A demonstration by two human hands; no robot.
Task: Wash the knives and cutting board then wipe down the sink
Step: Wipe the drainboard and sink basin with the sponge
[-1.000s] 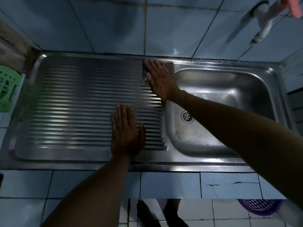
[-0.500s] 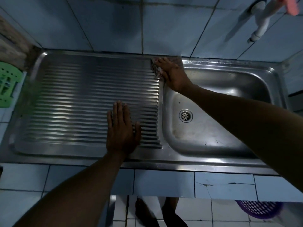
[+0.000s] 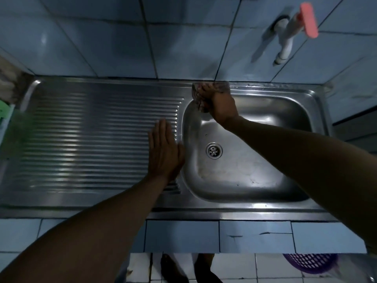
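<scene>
A stainless steel sink with a drain lies at the right, and its ribbed drainboard stretches to the left. My right hand presses a crumpled cloth on the basin's back left corner, fingers curled over it. My left hand rests flat, fingers together, on the drainboard's right end beside the basin. No knife or cutting board is in view.
A white tap with a pink handle sticks out of the tiled wall above the basin. A green plastic item sits at the far left. A purple basket stands on the floor at the lower right.
My right hand has slid the cloth from the drainboard's back right end onto the basin's back left corner. My left hand has shifted right toward the basin's edge.
</scene>
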